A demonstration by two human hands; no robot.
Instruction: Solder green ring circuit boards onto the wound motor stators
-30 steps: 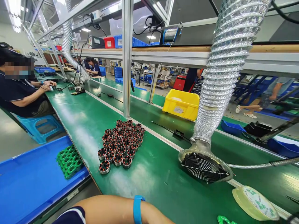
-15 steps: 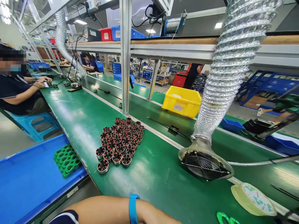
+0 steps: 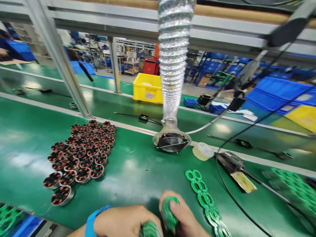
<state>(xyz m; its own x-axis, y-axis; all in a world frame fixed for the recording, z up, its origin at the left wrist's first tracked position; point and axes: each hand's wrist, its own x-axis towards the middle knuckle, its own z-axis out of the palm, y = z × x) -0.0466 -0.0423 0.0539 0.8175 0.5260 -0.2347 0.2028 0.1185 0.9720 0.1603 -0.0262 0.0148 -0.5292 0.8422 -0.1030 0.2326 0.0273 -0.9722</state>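
Low in the picture, my left hand (image 3: 123, 220), with a blue band at the wrist, curls around a green ringed piece (image 3: 149, 229), partly hidden and cut off below. Close beside it, my right hand (image 3: 186, 217) grips another glossy green ringed piece (image 3: 170, 213), the thumb lying across it. Both hands are above the green bench top (image 3: 133, 187). A strip of flat green rings (image 3: 202, 197) lies to the right of my right hand. To the left stands a cluster of round motor stators (image 3: 82, 174) with orange-red windings and metal rims.
A fan (image 3: 172, 144) hangs on a silver duct (image 3: 172, 65) over the bench. Nearby are a tape roll (image 3: 203, 151), a soldering iron stand (image 3: 230, 163) and a loose black cable (image 3: 223, 177). More green rings (image 3: 291, 184) lie at right. A yellow bin (image 3: 148, 87) stands behind.
The view has swung right and down. My left forearm lay across the bottom earlier; now both hands show, each holding a green piece. The stators now appear farther left.
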